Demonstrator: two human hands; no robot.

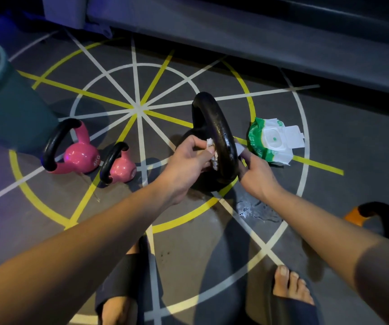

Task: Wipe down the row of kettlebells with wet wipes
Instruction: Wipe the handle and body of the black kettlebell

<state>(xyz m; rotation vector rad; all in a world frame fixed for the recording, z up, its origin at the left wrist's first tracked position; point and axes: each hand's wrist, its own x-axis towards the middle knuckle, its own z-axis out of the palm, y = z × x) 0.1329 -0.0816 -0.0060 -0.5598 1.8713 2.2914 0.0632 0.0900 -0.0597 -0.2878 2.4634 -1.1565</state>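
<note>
Holding the wet wipe looped round the black kettlebell handle, I pinch one end in my left hand, the other in my right hand; the iron looks heavy and wet-slick.

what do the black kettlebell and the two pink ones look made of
Black kettlebell: probably cast iron, dark pebbled finish with wet-looking glints along the handle. Larger pink kettlebell and smaller pink kettlebell: glossy smooth coating, perhaps vinyl over metal; the core is not visible.
</note>
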